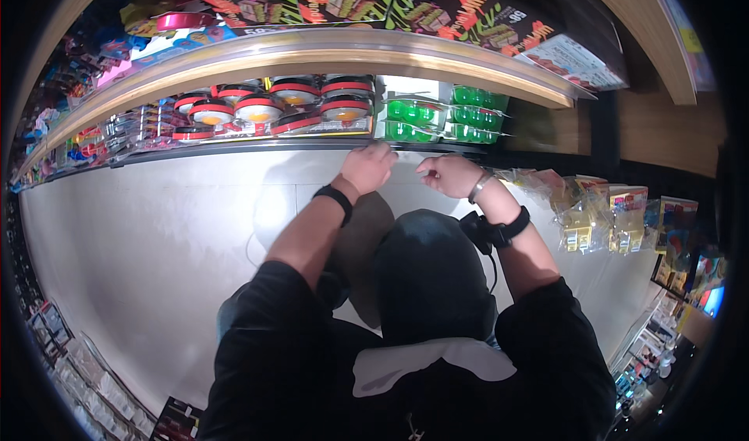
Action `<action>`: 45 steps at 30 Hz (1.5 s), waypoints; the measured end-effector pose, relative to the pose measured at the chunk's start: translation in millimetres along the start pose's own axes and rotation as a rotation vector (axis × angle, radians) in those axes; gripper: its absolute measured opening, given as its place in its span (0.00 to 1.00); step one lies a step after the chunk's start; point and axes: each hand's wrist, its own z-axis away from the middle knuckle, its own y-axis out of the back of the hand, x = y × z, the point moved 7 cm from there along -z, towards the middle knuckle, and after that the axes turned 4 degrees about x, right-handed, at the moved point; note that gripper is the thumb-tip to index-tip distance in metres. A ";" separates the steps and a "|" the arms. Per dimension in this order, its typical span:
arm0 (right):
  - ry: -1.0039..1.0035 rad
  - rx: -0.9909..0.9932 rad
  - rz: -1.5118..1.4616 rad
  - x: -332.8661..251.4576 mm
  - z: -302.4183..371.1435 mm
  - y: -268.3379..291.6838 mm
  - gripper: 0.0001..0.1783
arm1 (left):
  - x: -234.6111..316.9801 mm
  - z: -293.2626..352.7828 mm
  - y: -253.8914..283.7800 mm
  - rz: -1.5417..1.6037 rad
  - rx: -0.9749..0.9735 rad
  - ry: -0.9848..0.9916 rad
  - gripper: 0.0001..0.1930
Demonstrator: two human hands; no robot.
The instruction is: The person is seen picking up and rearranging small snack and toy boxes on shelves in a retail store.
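My left hand (pixel 368 168) is at the front edge of the lower shelf, palm turned down. Its fingers are curled close together, and anything inside them is hidden. A short gap to its right, my right hand (pixel 452 177) hovers over the floor with loosely bent fingers. Its thumb and forefinger are slightly apart, and I see nothing between them. Just beyond both hands, clear packs of round green items (pixel 412 113) stand on the shelf. To their left, red-rimmed round packs (pixel 260 108) with a fried-egg look are stacked in rows.
A wooden upper shelf (pixel 328 53) overhangs the lower one and carries black printed boxes (pixel 460 16). Clear bags with yellow contents (pixel 579 226) hang at the right. My bent knee (pixel 429 273) rises below my hands, above the pale floor (pixel 148 269).
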 end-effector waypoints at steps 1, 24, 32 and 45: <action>0.075 0.013 -0.074 -32.8 1.8 18.4 0.14 | -8.3 2.2 13.7 -0.008 -0.004 0.015 0.10; 0.299 0.695 0.233 -115.6 -91.9 46.2 0.17 | -109.7 24.4 140.9 -0.527 0.118 0.148 0.21; 0.177 0.790 0.228 -107.7 -89.3 53.8 0.21 | -122.0 39.6 152.4 -0.660 0.006 0.157 0.25; 0.499 0.713 0.307 -178.6 -96.8 36.4 0.20 | -160.2 82.5 210.9 -0.469 0.267 0.312 0.21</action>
